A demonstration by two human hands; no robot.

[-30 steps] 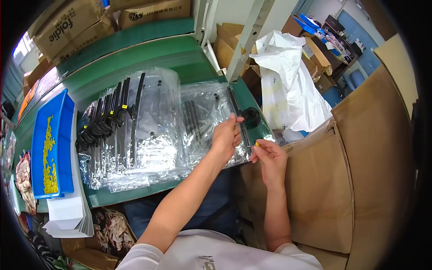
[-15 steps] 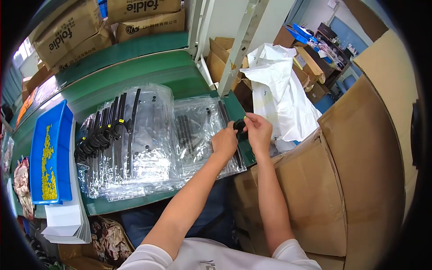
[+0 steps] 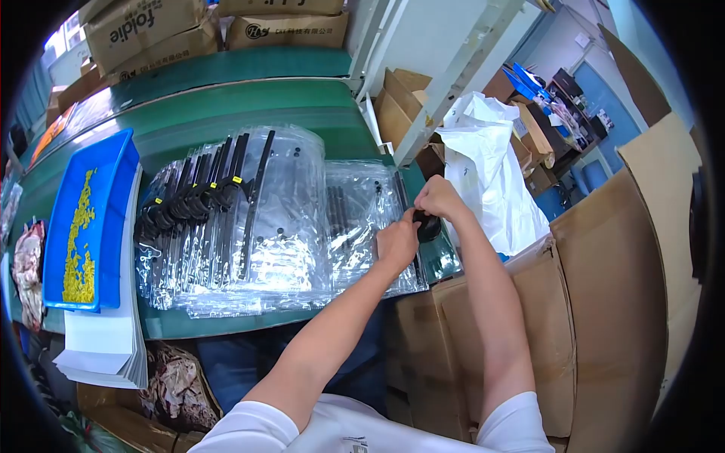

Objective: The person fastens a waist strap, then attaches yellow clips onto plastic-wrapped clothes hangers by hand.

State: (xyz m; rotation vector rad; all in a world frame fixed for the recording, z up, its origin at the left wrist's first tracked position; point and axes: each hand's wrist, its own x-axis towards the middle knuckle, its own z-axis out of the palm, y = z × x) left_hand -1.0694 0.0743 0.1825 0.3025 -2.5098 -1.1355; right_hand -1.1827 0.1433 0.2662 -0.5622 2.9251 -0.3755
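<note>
Both of my hands meet over the right end of the green table. My left hand (image 3: 398,243) pinches a black plastic hook (image 3: 429,228) at its upper left side. My right hand (image 3: 440,198) is closed just above it, fingertips touching the top of the hook; what they pinch is hidden. Beneath and left of my left hand lies a stack of clear plastic bags (image 3: 353,226) with black strips. Further left, overlapping clear bags (image 3: 291,219) carry black strips and a row of black hooks (image 3: 198,204), several bearing small yellow pieces (image 3: 238,180).
A blue bin (image 3: 112,249) of small yellow pieces (image 3: 79,264) stands at left on a stack of white sheets (image 3: 98,347). Large cardboard boxes (image 3: 506,325) border the right side. White sheeting (image 3: 487,181) hangs behind my hands, near a metal post (image 3: 461,87).
My right hand has curled tighter and rotated over the top of the hook. A yellow bit seen at its fingertips before is now out of sight. The whole view has shifted slightly.
</note>
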